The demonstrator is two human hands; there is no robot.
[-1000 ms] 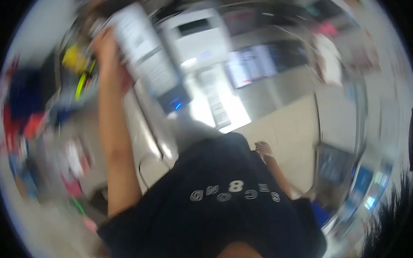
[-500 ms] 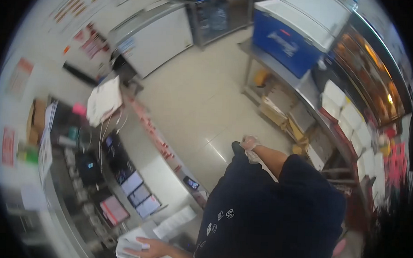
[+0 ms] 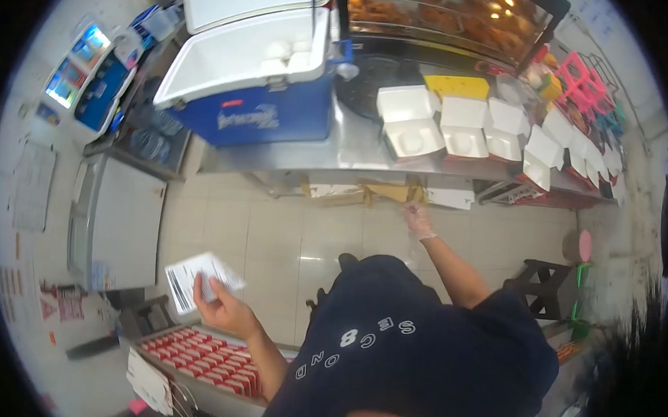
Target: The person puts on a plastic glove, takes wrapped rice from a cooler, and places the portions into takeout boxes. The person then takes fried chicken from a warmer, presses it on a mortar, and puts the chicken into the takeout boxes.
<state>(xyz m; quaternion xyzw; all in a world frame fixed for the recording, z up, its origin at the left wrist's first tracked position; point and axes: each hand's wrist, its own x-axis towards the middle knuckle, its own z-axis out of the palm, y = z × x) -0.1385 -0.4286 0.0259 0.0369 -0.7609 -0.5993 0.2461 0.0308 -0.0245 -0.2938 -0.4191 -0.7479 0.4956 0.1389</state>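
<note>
My bare left hand is closed on white printed paper slips, the front one showing a barcode. It is held up over the floor, above a tray of red-and-white cartons. My right hand, in a clear plastic glove, is stretched forward below the front edge of the steel table. Its fingers look loosely extended, and I see nothing held in them. Open white food boxes stand in a row on the table beyond it.
A blue cooler with its lid up stands on the table's left. Behind the boxes is a lit glass food display. Cardboard boxes sit under the table. A white chest freezer is at left, a dark stool at right.
My view has swung right, from the counter toward the steel table. My left hand has come up off the counter with the paper slips. My right hand remains out in front.
</note>
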